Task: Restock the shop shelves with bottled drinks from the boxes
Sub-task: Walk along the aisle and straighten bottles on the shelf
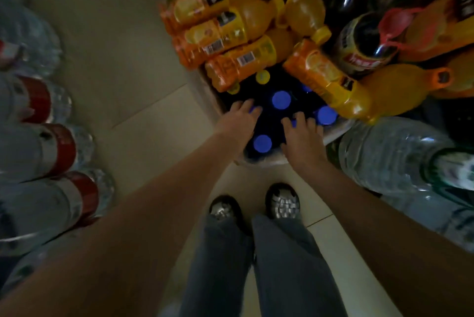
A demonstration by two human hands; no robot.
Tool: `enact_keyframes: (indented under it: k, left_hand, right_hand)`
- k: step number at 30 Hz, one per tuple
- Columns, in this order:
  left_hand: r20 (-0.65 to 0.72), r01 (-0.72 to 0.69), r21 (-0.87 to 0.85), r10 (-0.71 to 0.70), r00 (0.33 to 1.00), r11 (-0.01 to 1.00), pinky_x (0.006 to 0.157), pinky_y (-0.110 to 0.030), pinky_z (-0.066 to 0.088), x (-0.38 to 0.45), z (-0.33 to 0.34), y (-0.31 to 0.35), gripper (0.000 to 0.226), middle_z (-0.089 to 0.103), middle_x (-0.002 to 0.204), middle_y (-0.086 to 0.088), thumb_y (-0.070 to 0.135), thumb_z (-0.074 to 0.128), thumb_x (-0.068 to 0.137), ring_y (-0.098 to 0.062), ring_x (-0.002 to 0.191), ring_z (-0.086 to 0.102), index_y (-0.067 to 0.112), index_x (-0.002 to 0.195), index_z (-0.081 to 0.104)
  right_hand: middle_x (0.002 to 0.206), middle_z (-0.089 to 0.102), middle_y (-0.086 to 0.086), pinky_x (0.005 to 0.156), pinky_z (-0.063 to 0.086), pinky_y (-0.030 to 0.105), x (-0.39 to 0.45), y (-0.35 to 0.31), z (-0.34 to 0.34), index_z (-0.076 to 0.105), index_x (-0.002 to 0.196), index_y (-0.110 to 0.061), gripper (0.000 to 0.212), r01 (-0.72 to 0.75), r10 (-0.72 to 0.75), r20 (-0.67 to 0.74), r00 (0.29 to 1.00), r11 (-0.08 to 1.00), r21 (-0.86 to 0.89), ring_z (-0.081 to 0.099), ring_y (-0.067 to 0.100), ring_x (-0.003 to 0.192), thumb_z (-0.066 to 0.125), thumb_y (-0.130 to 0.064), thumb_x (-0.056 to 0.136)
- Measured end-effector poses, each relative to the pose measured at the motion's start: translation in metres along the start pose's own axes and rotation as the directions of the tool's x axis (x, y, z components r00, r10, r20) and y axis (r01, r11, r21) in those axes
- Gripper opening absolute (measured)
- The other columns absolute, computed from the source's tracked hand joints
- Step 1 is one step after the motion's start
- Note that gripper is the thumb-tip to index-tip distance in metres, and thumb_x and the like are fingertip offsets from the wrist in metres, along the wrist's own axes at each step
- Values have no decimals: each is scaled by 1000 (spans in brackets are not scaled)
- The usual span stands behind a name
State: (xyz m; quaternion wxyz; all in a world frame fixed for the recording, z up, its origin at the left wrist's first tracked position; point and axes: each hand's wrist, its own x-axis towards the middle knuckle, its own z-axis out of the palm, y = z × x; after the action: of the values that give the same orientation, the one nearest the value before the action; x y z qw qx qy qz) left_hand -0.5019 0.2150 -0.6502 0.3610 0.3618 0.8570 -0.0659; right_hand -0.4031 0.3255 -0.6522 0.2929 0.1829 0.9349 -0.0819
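Both hands are lowered into the open cardboard box [214, 91] on the floor, where the dark, blue-capped plastic bottles [281, 99] are packed upright, long axes vertical, caps toward the camera. The left hand [239, 118] is laid over one cap, fingers close together and slightly curled; a firm grip cannot be confirmed. The right hand [302, 134] is set on a neighbouring cap, fingers loosely spread. Orange-juice bottles with yellow labels [230, 27] are stacked lying across the box's far side.

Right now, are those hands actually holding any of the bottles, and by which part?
It cannot be told. Both the left hand and the right hand reach onto the blue-capped bottles at their tops, but the blur hides any grip.
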Motion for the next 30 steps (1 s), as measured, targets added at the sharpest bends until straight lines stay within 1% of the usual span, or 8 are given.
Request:
enact_keyframes:
  k: [3, 6, 12, 14, 18, 23, 26, 30]
  left_hand:
    - [-17, 61, 47, -60, 998, 997, 108, -40, 31, 16, -6, 5, 58, 18, 148, -13, 10, 51, 91, -37, 134, 22, 15, 142, 24]
    - [-28, 64, 64, -62, 998, 996, 105, -40, 28, 10, -19, -2, 54, 28, 140, -16, 14, 57, 88, -36, 129, 29, 10, 135, 31]
    - [-142, -22, -135, 3, 990, 991, 97, -34, 29, -28, -32, -21, 50, 39, 124, -12, 20, 65, 78, -31, 115, 38, 12, 122, 43]
    - [-174, -27, -242, -16, 985, 970, 95, -35, 33, -42, -41, -26, 48, 40, 122, -12, 18, 68, 74, -32, 110, 42, 13, 118, 48]
    - [-229, -16, -428, -91, 969, 903, 93, -36, 39, -67, -76, -25, 48, 44, 121, -14, 17, 74, 67, -31, 106, 47, 10, 111, 54]
    - [-176, -22, -404, -54, 983, 914, 87, -34, 41, -121, -162, -14, 47, 54, 115, -15, 17, 75, 68, -32, 107, 50, 10, 111, 57]
    - [-196, 2, -399, -88, 977, 917, 84, -33, 41, -168, -243, -5, 44, 61, 112, -16, 14, 73, 72, -32, 106, 56, 4, 113, 60]
    - [-230, -52, -242, -6, 973, 969, 82, -33, 42, -249, -362, 21, 50, 63, 112, -16, 18, 78, 69, -31, 103, 57, 6, 114, 59]
  right_hand:
    - [134, 43, 14, 95, 28, 42, 1, 1, 9, 49, 124, -14, 49, 122, -129, -196, 972, 991, -47, 39, 34, 119, 68, -23, 79]
    - [95, 64, 10, 81, 27, 41, -3, -7, 16, 66, 100, -14, 60, 315, -358, -284, 890, 931, -185, 51, 30, 93, 85, -30, 46]
    - [69, 61, 5, 67, 23, 35, -2, -32, 9, 67, 73, -11, 60, 227, -241, -174, 955, 969, -98, 61, 26, 71, 91, -38, 25]
    - [67, 60, 6, 68, 25, 36, -5, -31, 5, 64, 71, -10, 58, 233, -236, -191, 953, 972, -39, 60, 27, 71, 91, -35, 27]
    - [87, 60, 13, 78, 37, 42, -26, -26, -31, 60, 87, -3, 46, 271, -234, -198, 952, 944, 189, 55, 33, 93, 83, -27, 56]
    - [85, 57, 15, 72, 33, 39, -72, -12, -130, 57, 83, -1, 45, 372, -308, -228, 924, 864, 340, 48, 33, 92, 67, -37, 58]
    - [95, 56, 14, 77, 31, 36, -99, 1, -221, 57, 94, -1, 45, 376, -286, -270, 920, 838, 394, 44, 29, 96, 77, -29, 65]
    - [92, 53, 13, 67, 29, 30, -156, 25, -354, 60, 97, -1, 44, 414, -263, -368, 892, 801, 433, 49, 24, 84, 80, -22, 65]
